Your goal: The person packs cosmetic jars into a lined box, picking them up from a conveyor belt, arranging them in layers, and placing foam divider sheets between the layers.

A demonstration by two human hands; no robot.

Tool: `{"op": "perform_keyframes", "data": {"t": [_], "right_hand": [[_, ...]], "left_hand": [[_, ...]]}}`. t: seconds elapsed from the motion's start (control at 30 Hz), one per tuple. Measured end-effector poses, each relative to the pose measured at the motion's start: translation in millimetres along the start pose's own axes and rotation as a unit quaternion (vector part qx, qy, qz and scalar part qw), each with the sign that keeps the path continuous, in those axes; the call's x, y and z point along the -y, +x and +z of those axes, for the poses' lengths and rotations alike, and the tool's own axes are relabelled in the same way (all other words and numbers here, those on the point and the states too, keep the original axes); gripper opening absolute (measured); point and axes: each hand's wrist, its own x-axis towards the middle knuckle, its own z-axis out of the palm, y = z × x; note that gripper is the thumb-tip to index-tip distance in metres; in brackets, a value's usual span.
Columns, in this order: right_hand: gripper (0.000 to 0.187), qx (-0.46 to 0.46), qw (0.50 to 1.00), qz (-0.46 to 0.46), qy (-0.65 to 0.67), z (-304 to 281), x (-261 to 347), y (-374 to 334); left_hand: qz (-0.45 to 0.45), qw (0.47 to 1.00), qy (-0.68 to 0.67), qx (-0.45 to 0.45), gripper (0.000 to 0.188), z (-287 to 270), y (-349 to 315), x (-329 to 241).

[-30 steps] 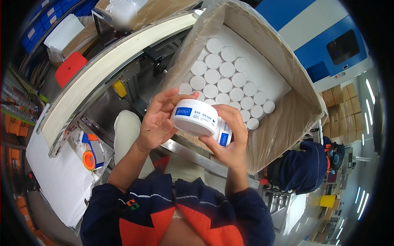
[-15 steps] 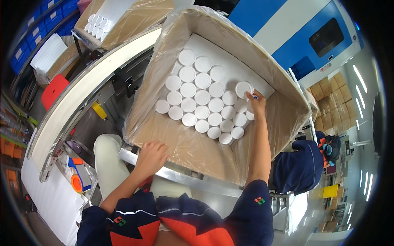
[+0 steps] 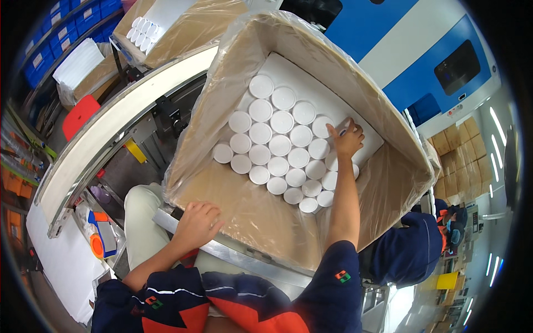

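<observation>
Round white lidded jars (image 3: 279, 145) stand in close, staggered rows on a white sheet (image 3: 333, 94) inside a large carton (image 3: 244, 194) lined with clear plastic. My right hand (image 3: 350, 140) reaches over the right side of the rows. Its thumb and fingers are apart, and one white jar (image 3: 322, 126) stands right beside the thumb. I see nothing gripped in it, though the palm side is hidden. At the carton's near left edge rests my left hand (image 3: 196, 223), its fingers laid over the plastic-covered rim, holding nothing.
A curved pale rail (image 3: 127, 105) runs along the left. Beyond it is another carton (image 3: 189, 28) with white jars. Blue bins (image 3: 72, 28), a red stool (image 3: 81, 116) and an orange-and-blue tape dispenser (image 3: 100, 238) are also on the left. A blue-and-white machine (image 3: 416, 50) stands behind. Another person (image 3: 405, 250) is at right.
The white jar that my right hand held is now among the others at the upper right of the rows, and the fingers have spread. My left hand stays on the rim; the view has shifted slightly.
</observation>
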Motion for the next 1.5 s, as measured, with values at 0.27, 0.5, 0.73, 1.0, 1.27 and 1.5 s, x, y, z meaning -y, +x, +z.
{"op": "perform_keyframes", "data": {"t": [0.27, 0.5, 0.73, 1.0, 1.27, 1.5], "right_hand": [[0.086, -0.106, 0.986, -0.115, 0.062, 26, 2, -24], [0.077, -0.046, 0.989, -0.079, 0.118, -22, 7, -107], [0.062, 0.187, 0.928, -0.224, 0.23, -142, 115, -323], [0.042, 0.115, 0.939, -0.259, 0.195, -151, 129, -352], [0.033, 0.084, 0.94, -0.256, 0.208, -153, 139, -358], [0.029, 0.052, 0.927, -0.26, 0.266, -164, 143, -356]], "left_hand": [[-0.002, 1.0, -0.026, 0.001, 0.028, -1, 1, 0], [-0.002, 0.996, -0.07, -0.055, 0.03, 3, -4, -2], [-0.026, 0.974, -0.144, -0.175, 0.026, 14, -17, 14], [0.009, 0.787, -0.578, -0.215, 0.013, -80, -32, -14], [0.392, 0.589, -0.567, -0.421, 0.024, -306, -167, -88], [0.472, 0.61, -0.546, -0.327, 0.022, -288, -181, -98]]}}
